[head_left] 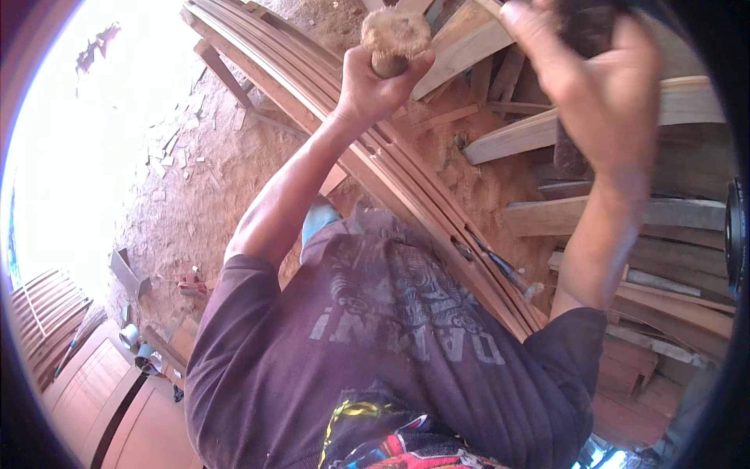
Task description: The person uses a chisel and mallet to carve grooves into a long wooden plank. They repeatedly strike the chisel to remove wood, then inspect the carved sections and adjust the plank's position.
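Observation:
My left hand (373, 92) is closed round the wooden handle of an upright chisel (396, 33). The handle's top is frayed and spread, and its blade is out of sight. On the right, my raised right hand (598, 102), slightly blurred, grips a dark, thick mallet (572, 148) that runs behind the palm and partly past the upper edge. Long planed wooden pieces (414, 184) lie side by side diagonally beneath my arms, with slots cut in them. A second chisel (506, 268) rests on these pieces at their near right end.
A wooden trestle leg (223, 74) stands under the far left end. Curved timbers (617, 215) are stacked on the right. Wood scraps (160, 160) litter the sandy floor. At lower left are a panelled wooden door (94, 383) and a slatted wooden piece (48, 320).

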Motion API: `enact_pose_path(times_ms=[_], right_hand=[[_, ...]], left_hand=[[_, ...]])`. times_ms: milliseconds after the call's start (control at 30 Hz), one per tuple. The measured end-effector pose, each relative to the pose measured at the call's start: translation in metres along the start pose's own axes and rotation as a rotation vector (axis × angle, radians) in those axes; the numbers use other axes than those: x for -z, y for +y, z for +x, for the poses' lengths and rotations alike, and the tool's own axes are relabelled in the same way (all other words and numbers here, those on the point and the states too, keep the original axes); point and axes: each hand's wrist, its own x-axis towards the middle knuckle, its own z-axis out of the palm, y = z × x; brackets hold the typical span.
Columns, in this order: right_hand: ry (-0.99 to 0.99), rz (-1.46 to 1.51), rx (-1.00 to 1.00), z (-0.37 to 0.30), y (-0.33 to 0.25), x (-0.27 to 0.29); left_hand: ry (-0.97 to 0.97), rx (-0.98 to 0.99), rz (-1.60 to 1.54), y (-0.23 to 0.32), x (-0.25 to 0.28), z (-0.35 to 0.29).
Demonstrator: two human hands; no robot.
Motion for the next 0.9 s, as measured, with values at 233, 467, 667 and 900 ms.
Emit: enact_pose_path(times_ms=[233,467,667,900], right_hand=[[-0.176,-0.261,0.282,-0.027,0.071,-0.046],[-0.382,-0.358,0.214,-0.016,0.087,-0.030],[-0.151,-0.031,0.170,-0.012,0.064,-0.014],[0.017,-0.024,0.008,0.028,0.019,0.039]], left_hand=[[0.024,-0.094,0.000,-0.024,-0.005,-0.019],[0.159,0.089,-0.055,-0.033,0.024,0.015],[0.092,0.091,-0.021,-0.008,0.024,0.015],[0.111,0.002,0.067,-0.004,0.013,0.002]])
